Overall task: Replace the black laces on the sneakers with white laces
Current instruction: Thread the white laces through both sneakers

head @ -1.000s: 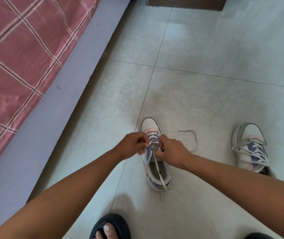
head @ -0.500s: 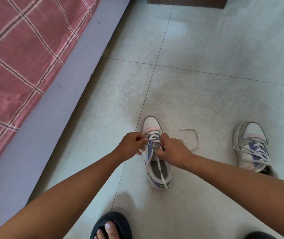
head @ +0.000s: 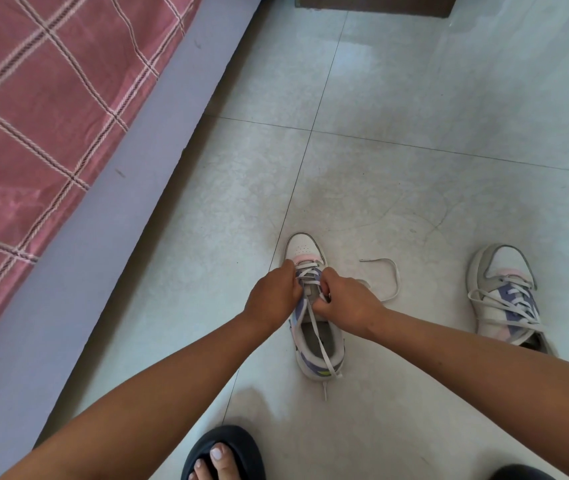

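In the head view, a white sneaker (head: 314, 306) with purple and pink panels is seen standing on the tiled floor (head: 414, 150), toe pointing away from the person; both hands are placed over its lacing, just behind the toe cap. The left hand (head: 273, 295) is set against the left side of the sneaker, its fingers curled in towards the eyelets; what exactly is pinched by it cannot be told, since the fingertips are hidden. The right hand (head: 344, 299) is set against the right side, its fingers curled round a white lace (head: 314, 327) at the upper eyelets; the two hands are nearly touching above the tongue. One end of the lace is seen running back from the hands, across the open mouth of the sneaker and over the heel, its tip lying on the floor just behind the heel; the other end (head: 388, 275) is seen lying in a loop on the floor just to the right of the right hand. A second sneaker (head: 504, 296) of the same colours is seen well apart to the right, beyond the right forearm, already threaded with a white lace. A bed (head: 51, 116) with a pink checked sheet is seen along the left edge; a foot in a dark slipper (head: 224, 455) is seen at the bottom edge, between the forearms.
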`<state>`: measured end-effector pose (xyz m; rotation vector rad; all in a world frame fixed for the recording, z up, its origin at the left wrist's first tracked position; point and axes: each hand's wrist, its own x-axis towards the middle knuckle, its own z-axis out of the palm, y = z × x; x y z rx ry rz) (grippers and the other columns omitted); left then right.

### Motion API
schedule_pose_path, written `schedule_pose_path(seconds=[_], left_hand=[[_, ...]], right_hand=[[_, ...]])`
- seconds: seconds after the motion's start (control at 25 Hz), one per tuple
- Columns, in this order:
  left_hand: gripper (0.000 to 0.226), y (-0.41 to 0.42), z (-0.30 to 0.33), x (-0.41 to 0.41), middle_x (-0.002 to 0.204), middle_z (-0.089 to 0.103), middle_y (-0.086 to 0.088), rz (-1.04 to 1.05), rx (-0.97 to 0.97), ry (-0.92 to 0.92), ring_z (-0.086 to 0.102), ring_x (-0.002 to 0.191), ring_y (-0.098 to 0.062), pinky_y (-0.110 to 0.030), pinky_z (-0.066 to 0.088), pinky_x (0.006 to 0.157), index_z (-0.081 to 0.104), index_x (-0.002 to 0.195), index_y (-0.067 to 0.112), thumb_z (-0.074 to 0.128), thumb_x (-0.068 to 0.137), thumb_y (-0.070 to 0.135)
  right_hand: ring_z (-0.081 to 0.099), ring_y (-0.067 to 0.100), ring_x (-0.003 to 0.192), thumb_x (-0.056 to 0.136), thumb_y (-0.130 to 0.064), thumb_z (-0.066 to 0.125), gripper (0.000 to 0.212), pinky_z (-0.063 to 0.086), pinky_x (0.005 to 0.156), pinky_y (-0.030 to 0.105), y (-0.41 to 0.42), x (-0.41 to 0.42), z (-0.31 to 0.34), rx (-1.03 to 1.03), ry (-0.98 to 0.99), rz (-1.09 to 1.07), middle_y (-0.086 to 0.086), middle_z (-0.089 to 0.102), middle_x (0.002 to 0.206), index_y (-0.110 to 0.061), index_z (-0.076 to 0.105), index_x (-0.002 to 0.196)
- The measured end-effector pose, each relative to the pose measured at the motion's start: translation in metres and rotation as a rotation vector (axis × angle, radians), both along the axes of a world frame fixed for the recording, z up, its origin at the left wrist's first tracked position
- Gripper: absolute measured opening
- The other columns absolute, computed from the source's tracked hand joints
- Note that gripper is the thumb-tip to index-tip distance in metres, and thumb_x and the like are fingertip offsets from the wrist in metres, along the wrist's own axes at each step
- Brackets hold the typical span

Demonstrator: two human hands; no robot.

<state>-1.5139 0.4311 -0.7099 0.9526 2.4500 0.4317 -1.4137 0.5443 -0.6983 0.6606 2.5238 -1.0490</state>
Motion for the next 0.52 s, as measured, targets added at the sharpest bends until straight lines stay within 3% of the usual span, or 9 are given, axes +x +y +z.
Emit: schedule_pose_path(seconds=[0.12, 0.2, 0.32, 0.52], left_hand=[[0.010, -0.009, -0.001, -0.006, 0.079, 0.060, -0.003, 0.214, 0.132, -0.313, 0.056, 0.068, -0.015, -0.023, 0.046, 0.052, 0.049, 0.089, 0.014, 0.048, 0.097, 0.021], [0.009, -0.019, 0.000, -0.015, 0.081, 0.064, -0.005, 0.250, 0.200, -0.517, 0.061, 0.068, -0.014, -0.024, 0.053, 0.056, 0.056, 0.091, 0.014, 0.049, 0.096, 0.014], [0.014, -0.025, 0.001, -0.020, 0.077, 0.064, -0.001, 0.215, 0.244, -0.579, 0.062, 0.065, -0.011, -0.021, 0.053, 0.056, 0.059, 0.087, 0.017, 0.053, 0.091, 0.005], [0.012, -0.014, 0.001, -0.023, 0.074, 0.064, -0.001, 0.219, 0.248, -0.602, 0.062, 0.065, -0.009, -0.020, 0.054, 0.057, 0.060, 0.081, 0.017, 0.060, 0.090, 0.009]], right_hand=[[0.041, 0.011, 0.054, 0.088, -0.030, 0.053, 0.032, 0.027, 0.048, 0.026, -0.001, 0.000, -0.001, 0.000, -0.005, -0.010, -0.006, 0.044, 0.063, -0.029, 0.025, 0.072], [0.041, 0.010, 0.054, 0.088, -0.030, 0.054, 0.036, 0.027, 0.048, 0.026, -0.001, 0.001, -0.001, -0.014, -0.007, -0.012, -0.006, 0.044, 0.063, -0.030, 0.022, 0.069], [0.041, 0.009, 0.054, 0.088, -0.032, 0.054, 0.036, 0.029, 0.049, 0.026, 0.001, 0.001, -0.001, -0.045, -0.005, -0.017, -0.007, 0.045, 0.064, -0.031, 0.023, 0.069], [0.040, 0.011, 0.055, 0.087, -0.030, 0.055, 0.034, 0.031, 0.051, 0.026, 0.002, 0.000, -0.001, -0.065, -0.019, -0.016, -0.005, 0.046, 0.065, -0.029, 0.026, 0.070]])
